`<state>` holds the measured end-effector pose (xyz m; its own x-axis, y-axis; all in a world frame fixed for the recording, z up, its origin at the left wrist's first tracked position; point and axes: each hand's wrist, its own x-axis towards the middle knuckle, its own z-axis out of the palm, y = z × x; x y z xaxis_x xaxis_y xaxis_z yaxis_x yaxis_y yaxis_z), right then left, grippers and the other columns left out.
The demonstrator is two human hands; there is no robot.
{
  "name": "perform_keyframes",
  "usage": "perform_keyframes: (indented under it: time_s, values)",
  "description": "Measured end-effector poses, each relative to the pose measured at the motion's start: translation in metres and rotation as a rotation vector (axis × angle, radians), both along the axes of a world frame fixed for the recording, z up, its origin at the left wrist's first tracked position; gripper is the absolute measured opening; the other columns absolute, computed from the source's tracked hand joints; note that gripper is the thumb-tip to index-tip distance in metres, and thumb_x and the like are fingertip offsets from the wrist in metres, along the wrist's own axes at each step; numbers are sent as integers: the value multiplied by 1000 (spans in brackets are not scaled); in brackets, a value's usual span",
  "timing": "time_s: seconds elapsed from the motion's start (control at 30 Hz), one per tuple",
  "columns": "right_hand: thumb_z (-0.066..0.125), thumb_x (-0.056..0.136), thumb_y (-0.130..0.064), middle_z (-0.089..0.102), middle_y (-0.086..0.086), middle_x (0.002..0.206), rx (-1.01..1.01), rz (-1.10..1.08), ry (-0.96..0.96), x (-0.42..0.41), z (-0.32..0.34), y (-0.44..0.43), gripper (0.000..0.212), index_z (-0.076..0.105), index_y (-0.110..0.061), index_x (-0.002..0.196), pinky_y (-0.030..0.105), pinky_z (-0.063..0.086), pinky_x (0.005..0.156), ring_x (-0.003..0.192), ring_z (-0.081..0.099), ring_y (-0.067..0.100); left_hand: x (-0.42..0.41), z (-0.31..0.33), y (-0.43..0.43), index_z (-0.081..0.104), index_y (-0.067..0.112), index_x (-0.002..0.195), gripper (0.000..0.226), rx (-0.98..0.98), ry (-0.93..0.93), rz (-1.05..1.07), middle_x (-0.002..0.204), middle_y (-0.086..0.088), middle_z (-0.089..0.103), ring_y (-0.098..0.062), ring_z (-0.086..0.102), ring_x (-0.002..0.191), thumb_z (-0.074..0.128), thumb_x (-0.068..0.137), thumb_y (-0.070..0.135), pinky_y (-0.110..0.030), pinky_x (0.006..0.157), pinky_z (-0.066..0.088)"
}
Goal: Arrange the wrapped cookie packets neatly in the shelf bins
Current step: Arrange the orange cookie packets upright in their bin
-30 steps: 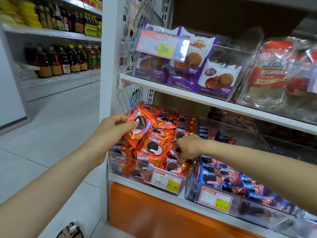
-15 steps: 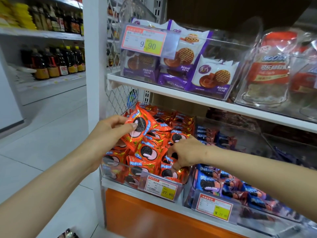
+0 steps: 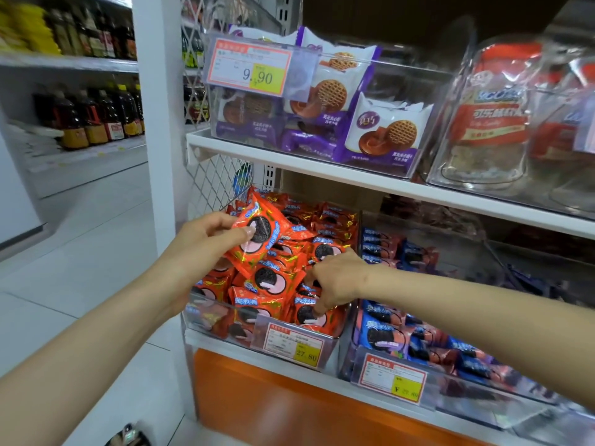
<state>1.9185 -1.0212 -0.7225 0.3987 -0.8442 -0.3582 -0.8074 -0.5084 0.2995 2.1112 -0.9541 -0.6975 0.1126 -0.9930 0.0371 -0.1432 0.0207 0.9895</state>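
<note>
A clear bin [image 3: 222, 320] on the lower shelf is heaped with several red-orange cookie packets [image 3: 270, 281]. My left hand [image 3: 206, 239] holds one red-orange packet [image 3: 262, 231] by its left edge, lifted above the heap. My right hand [image 3: 338, 281] reaches down into the front right of the same bin, its fingers curled among the packets; I cannot see whether they grip one. To the right a second clear bin [image 3: 363, 365] holds several blue packets [image 3: 383, 336].
The upper shelf [image 3: 322, 169] carries a bin of purple-and-white waffle cookie packets [image 3: 383, 130] and clear tubs with red labels [image 3: 489, 117]. Price tags [image 3: 293, 344] hang on the bin fronts. An aisle floor and a bottle shelf [image 3: 96, 117] lie to the left.
The view has shifted slightly. My left hand still holds the lifted packet, and my right hand has stayed low in the front right of the red bin.
</note>
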Motion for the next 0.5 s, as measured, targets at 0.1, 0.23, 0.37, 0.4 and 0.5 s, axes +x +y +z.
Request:
perform_keyframes:
  time_s: [0.1,0.23,0.37,0.4,0.5]
  values:
    - [66,77,-56,61,2,117,4,-18,-14,-6,8,3,65,53,-22,130,39,40,95,112,53,24,1,1,2,64,18,83,7,1,7,-2,86,-5,70,-18,63,76,64,86,25,-31,81,50]
    - [72,76,-41,67,-9,88,-84,67,-193,-11,16,14,24,71,-23,92,38,31,96,87,52,11,4,3,2,63,16,83,7,-12,20,-3,79,-2,68,-14,60,67,63,86,22,-26,72,49]
    - [70,77,-38,69,-6,85,-4,109,-139,-11,7,29,17,73,-24,86,37,28,89,78,48,10,7,3,2,63,15,80,8,-19,25,-6,73,0,65,-3,58,52,62,87,20,-21,63,48]
    - [68,78,-36,70,-2,87,-20,119,-113,-10,5,31,17,73,-22,86,37,29,89,77,48,12,7,3,2,63,16,80,8,-20,27,-5,72,1,65,-2,57,50,62,87,20,-21,63,48]
    - [65,79,-30,68,2,81,-35,108,-84,-4,2,33,15,72,-19,87,38,31,88,69,44,16,8,3,2,63,17,80,7,-22,32,-3,70,3,66,-2,59,51,63,86,21,-22,64,49]
